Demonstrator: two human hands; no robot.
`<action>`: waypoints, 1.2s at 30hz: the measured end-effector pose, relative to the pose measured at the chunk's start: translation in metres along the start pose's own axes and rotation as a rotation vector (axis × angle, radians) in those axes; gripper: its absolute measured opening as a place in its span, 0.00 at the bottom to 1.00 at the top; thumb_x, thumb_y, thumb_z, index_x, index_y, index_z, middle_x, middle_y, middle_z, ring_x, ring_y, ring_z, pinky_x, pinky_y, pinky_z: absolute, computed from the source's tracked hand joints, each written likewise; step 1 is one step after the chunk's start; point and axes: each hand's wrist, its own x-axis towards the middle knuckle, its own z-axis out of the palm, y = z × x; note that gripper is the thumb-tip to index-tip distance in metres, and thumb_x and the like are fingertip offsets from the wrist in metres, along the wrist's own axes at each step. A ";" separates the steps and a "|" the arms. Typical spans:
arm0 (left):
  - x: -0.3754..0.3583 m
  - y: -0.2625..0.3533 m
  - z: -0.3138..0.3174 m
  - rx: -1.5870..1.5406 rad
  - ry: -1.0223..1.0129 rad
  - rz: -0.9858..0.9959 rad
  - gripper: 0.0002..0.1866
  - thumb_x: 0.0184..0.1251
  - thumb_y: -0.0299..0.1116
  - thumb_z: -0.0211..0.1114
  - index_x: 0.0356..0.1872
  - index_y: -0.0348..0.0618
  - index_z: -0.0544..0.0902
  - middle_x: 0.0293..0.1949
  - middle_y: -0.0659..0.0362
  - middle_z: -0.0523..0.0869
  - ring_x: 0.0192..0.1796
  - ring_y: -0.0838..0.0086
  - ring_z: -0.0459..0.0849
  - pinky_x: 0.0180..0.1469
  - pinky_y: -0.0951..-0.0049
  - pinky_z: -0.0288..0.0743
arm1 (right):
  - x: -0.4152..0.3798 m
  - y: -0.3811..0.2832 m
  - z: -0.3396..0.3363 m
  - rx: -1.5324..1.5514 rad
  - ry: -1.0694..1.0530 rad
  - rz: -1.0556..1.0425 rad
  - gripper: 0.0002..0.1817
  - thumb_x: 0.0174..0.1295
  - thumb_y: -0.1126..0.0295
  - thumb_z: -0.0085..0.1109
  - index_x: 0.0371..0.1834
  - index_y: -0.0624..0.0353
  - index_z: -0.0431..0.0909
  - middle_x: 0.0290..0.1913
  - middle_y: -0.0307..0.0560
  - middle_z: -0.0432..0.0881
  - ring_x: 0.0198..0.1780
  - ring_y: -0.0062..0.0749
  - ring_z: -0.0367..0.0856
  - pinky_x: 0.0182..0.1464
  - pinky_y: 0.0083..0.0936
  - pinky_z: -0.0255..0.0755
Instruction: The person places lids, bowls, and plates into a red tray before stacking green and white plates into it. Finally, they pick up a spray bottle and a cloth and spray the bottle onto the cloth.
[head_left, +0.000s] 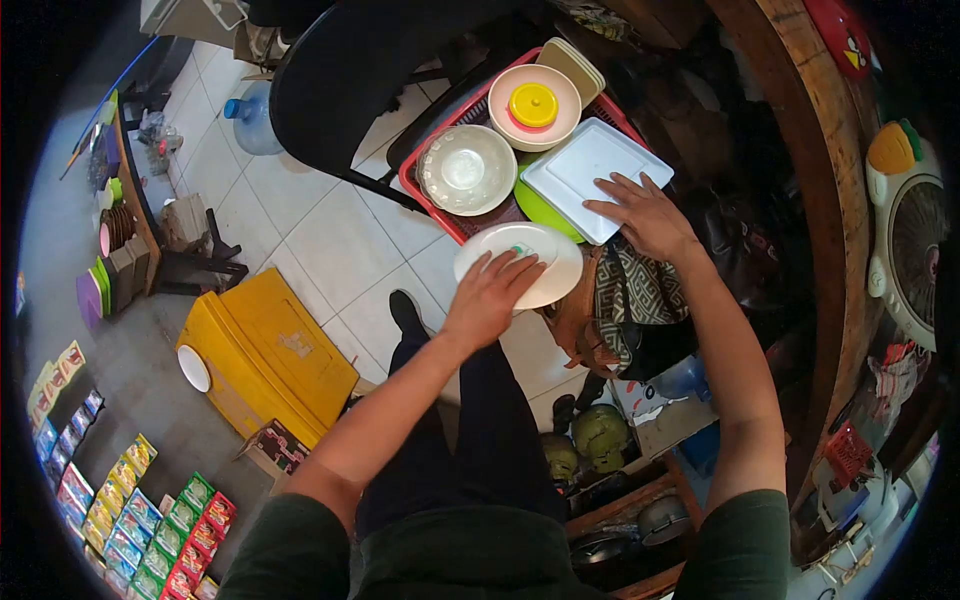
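Note:
My left hand (492,300) lies over a white oval plate (560,268), its fingers stretched across the surface. A small green-and-clear item or label (519,249) shows at those fingertips; I cannot make out which. My right hand (652,218) rests with spread fingers on a white rectangular tray (570,178). Under the tray, part of a bright green dish (545,212) sticks out. Both hands are at a red plastic basket (408,180). In it are a pale scalloped bowl (462,168) and a cream bowl (500,100) with a yellow-lidded container (533,104) inside.
A yellow box (265,350) stands on the tiled floor to the left, near hanging sachets (150,530). A black chair (340,90) is beyond the basket. On the right are a patterned bag (630,290), a wooden edge (850,200) and a fan (908,240).

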 end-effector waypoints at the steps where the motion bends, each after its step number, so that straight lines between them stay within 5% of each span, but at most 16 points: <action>1: 0.000 -0.006 -0.007 -0.001 -0.006 0.004 0.34 0.49 0.21 0.60 0.63 0.53 0.73 0.63 0.62 0.76 0.64 0.60 0.73 0.66 0.51 0.65 | -0.001 0.001 0.001 0.005 -0.001 0.005 0.34 0.59 0.76 0.55 0.68 0.30 0.64 0.74 0.40 0.60 0.76 0.37 0.54 0.76 0.49 0.48; 3: -0.002 -0.019 -0.019 0.059 -0.141 0.094 0.33 0.50 0.22 0.61 0.63 0.55 0.75 0.62 0.64 0.77 0.64 0.64 0.73 0.68 0.54 0.62 | 0.000 0.001 0.001 0.009 0.001 0.007 0.34 0.59 0.76 0.55 0.68 0.30 0.64 0.74 0.40 0.60 0.76 0.37 0.54 0.76 0.50 0.47; 9: 0.012 -0.052 -0.028 0.165 -0.136 0.181 0.31 0.52 0.20 0.59 0.60 0.58 0.77 0.60 0.65 0.79 0.63 0.67 0.73 0.67 0.58 0.62 | -0.001 -0.002 -0.002 -0.001 -0.013 0.020 0.35 0.58 0.76 0.55 0.68 0.30 0.64 0.75 0.39 0.59 0.76 0.36 0.53 0.76 0.50 0.47; 22: 0.043 -0.053 -0.012 0.008 -0.122 -0.097 0.19 0.57 0.26 0.57 0.50 0.48 0.83 0.51 0.56 0.84 0.57 0.62 0.79 0.61 0.61 0.69 | 0.000 -0.005 -0.002 -0.009 -0.040 0.033 0.35 0.57 0.77 0.55 0.69 0.30 0.64 0.75 0.40 0.58 0.77 0.38 0.52 0.76 0.52 0.47; 36: 0.061 -0.044 0.018 0.412 -0.272 -0.220 0.11 0.63 0.30 0.55 0.42 0.48 0.84 0.42 0.57 0.84 0.52 0.64 0.82 0.55 0.60 0.73 | 0.000 -0.008 -0.001 0.038 -0.053 0.067 0.36 0.57 0.78 0.53 0.69 0.31 0.63 0.75 0.40 0.57 0.77 0.36 0.50 0.77 0.50 0.44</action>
